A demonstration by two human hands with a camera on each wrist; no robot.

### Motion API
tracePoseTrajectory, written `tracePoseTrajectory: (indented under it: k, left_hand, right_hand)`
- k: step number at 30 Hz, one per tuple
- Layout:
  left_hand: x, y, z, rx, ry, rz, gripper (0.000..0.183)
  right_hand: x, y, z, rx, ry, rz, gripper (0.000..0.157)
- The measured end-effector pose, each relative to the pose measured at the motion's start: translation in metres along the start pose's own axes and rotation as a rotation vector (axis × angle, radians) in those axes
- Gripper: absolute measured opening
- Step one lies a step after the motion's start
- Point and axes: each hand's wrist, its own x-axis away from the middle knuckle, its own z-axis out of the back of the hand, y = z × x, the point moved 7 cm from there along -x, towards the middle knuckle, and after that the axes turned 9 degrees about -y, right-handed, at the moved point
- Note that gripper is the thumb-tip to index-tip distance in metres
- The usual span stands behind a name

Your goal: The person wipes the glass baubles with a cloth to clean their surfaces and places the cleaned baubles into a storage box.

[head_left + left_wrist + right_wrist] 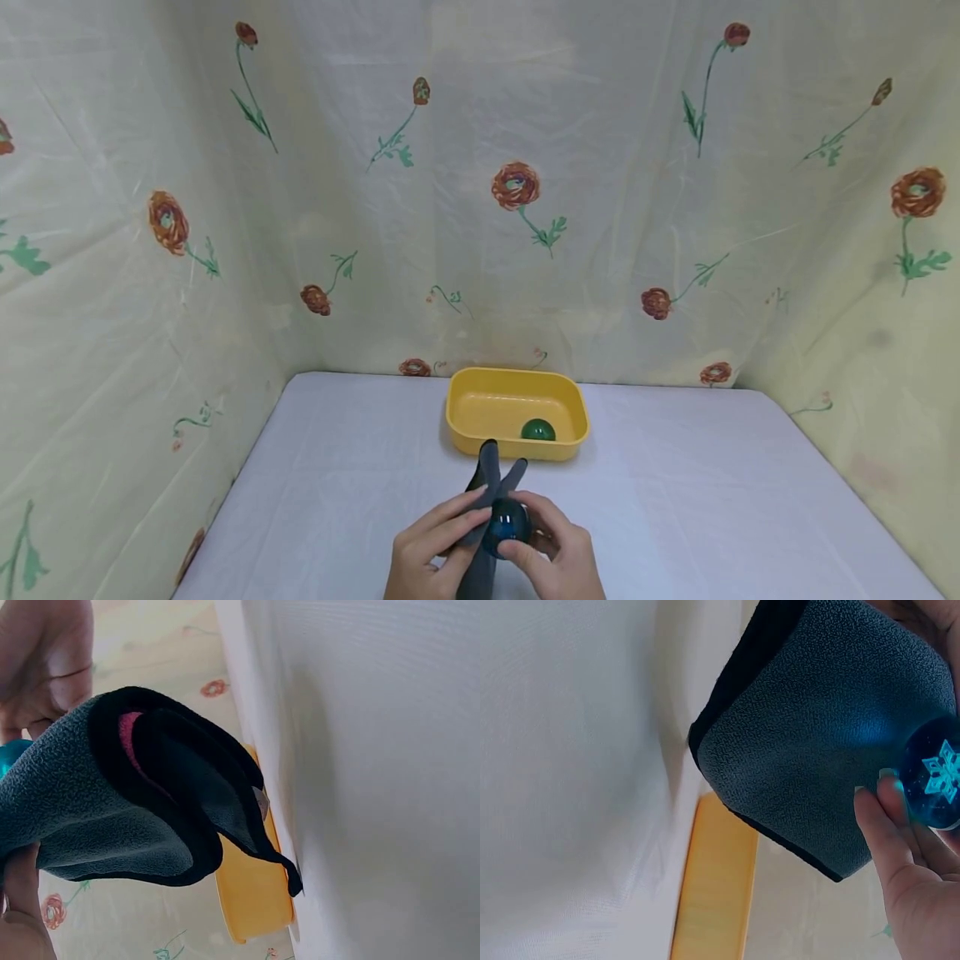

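My left hand [438,542] grips a dark grey cloth [802,757] with black edging, folded and standing up between both hands in the head view. A pink patch shows inside its fold in the left wrist view. My right hand [562,542] holds a shiny dark blue ball [510,521] between thumb and fingers, against the cloth's right side. The right wrist view shows a pale snowflake pattern in this ball [941,772]. Beyond the hands stands a yellow tray [517,379], with a green ball [538,430] lying at its near right.
A white-covered table [697,492] spreads around the hands. Pale curtains [600,150] printed with orange flowers enclose it at the back and both sides. The tray sits near the table's far edge.
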Motion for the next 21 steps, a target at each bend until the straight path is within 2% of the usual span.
tracePoseTrajectory:
  k: [3, 10, 21]
  left_hand:
    - [-0.0006, -0.0003, 0.0008, -0.002, -0.014, -0.003, 0.032]
    - [-0.0012, -0.0007, 0.0001, -0.005, -0.046, 0.039, 0.029]
    - [-0.0018, 0.0019, 0.0022, -0.015, -0.032, 0.015, 0.031]
  right_hand:
    - [0.0007, -0.0007, -0.0006, -0.010, -0.006, 0.003, 0.052]
    - [0.0015, -0.0028, -0.0018, -0.035, -0.019, 0.010, 0.055]
    - [0.0038, -0.0073, -0.0012, -0.032, 0.023, 0.053, 0.058]
